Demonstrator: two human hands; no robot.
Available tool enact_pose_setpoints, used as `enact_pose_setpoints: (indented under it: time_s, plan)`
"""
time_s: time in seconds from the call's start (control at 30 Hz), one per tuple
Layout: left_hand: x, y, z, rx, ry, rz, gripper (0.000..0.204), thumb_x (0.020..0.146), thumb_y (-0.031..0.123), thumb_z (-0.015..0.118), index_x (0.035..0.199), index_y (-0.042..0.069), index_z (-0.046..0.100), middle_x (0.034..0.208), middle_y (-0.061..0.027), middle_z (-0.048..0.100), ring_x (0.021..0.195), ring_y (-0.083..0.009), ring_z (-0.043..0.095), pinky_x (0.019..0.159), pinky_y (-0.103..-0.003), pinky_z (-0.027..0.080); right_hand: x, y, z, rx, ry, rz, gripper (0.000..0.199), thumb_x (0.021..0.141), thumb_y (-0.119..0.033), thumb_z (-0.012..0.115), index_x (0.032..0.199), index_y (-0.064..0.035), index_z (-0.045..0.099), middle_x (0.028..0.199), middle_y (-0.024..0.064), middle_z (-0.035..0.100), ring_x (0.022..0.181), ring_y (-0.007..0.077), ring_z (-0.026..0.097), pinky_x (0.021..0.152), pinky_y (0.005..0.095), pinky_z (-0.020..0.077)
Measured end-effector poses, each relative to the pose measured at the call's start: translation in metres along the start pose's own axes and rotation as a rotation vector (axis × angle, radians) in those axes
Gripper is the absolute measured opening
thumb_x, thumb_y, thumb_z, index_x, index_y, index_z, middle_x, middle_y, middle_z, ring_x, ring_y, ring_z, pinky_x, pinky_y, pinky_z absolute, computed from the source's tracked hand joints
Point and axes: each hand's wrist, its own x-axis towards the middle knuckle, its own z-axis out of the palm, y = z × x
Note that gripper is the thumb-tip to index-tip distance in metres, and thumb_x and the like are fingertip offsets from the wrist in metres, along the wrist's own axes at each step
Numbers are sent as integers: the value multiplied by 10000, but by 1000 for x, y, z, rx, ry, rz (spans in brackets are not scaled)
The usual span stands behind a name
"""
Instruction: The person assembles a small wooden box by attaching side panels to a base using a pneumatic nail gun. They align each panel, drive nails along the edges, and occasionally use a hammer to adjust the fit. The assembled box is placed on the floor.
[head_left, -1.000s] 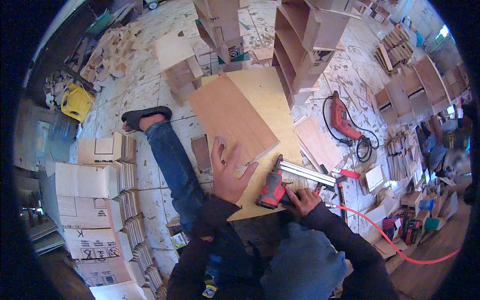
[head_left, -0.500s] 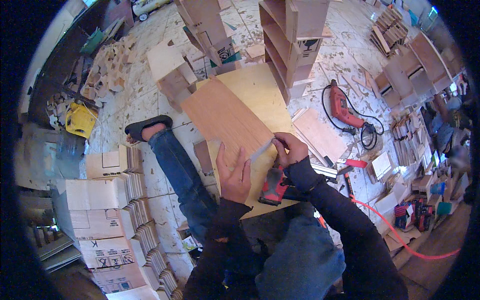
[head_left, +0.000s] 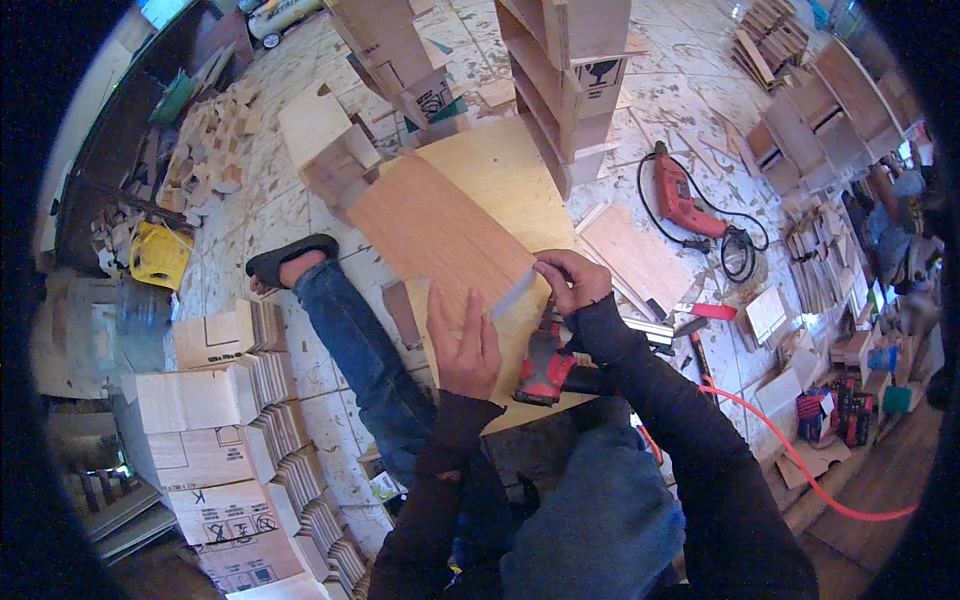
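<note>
I sit on the floor with a brown plywood board (head_left: 440, 235) laid over a paler board (head_left: 505, 180) in front of me. My left hand (head_left: 462, 345) lies flat on the brown board near its close edge, fingers apart. My right hand (head_left: 572, 280) pinches a thin grey strip (head_left: 512, 295) that rests on the board's right edge. A red nail gun (head_left: 545, 365) lies on the board just below both hands, with no hand on it. My outstretched leg in jeans and a black sandal (head_left: 290, 258) lies to the left.
Stacks of small cut boards (head_left: 225, 430) stand at my left. Plywood shelf units (head_left: 565, 75) rise behind the boards. A red power drill with a black cord (head_left: 685, 200) lies at the right, along with an orange hose (head_left: 800, 470). A yellow container (head_left: 160, 255) sits far left.
My right hand let go of the nail gun, which now lies on the board, and moved up to take the thin grey strip. My left hand stayed flat on the board.
</note>
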Motion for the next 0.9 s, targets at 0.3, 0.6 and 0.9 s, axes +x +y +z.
enact_pose_setpoints:
  time_s: [0.3,0.6,0.9]
  plan:
    - [-4,-4,10,-4,12,-29,418,832,33,607,1249,55,582,1361,-337,354,1203,-484,431,976,-474,407,-119,-1,-66,-586,-443,-87,500,876,-217,603,1282,24,440,921,206,573,858,362,589,727,432,495]
    - [-3,0,14,-21,9,-71,414,827,24,568,1240,10,573,1356,-368,315,1190,-521,398,986,-504,379,-109,8,-71,-686,-858,16,829,717,-229,709,1384,50,304,1053,248,583,923,401,604,775,444,509]
    - [-2,-6,20,38,71,8,400,812,-22,577,1211,6,587,1331,-376,337,1156,-529,431,914,-501,451,-26,-99,-124,-172,-605,818,374,812,-323,662,984,4,603,670,98,630,572,181,599,562,343,502]
